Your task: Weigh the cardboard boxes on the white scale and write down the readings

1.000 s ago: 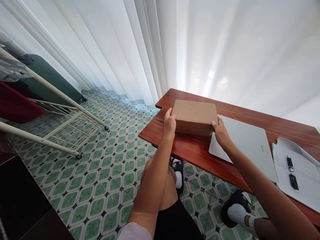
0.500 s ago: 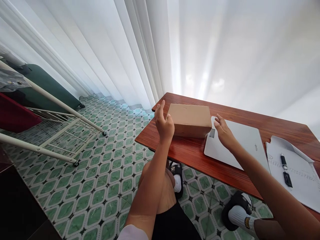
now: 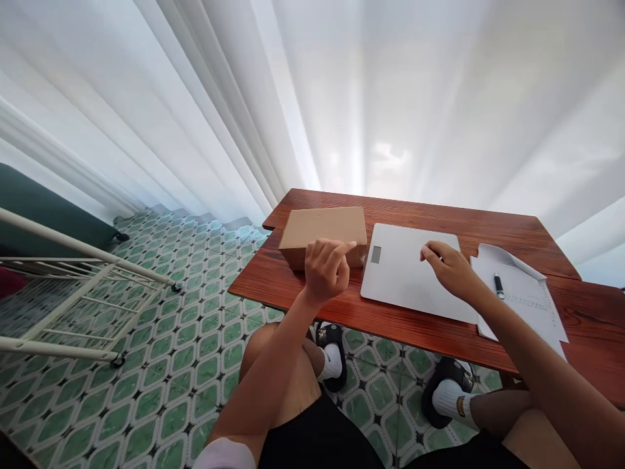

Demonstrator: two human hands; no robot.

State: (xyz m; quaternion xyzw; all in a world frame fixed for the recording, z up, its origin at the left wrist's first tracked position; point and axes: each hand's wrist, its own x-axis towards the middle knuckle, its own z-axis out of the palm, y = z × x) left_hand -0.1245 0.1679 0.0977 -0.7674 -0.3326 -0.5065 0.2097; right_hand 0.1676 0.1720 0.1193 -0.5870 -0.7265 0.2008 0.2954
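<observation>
Standing on green tiles, wooden table [image 3: 303,296] carries white scale [image 3: 410,277] mid-surface, brown box [image 3: 322,228] at far left corner, paper [image 3: 525,303] and pen [image 3: 499,286] right. Left hand [image 3: 326,273] loosely curled, empty, before box. Right hand [image 3: 452,268] fingertips rest on scale, holding nothing.

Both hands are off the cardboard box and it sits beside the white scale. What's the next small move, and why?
Probably close both hands back onto the cardboard box and lift it across onto the white scale. The box rests on the table just left of the scale, whose platform is bare. The left hand hovers loosely curled in front of the box, and the right hand rests fingertips on the scale.
</observation>
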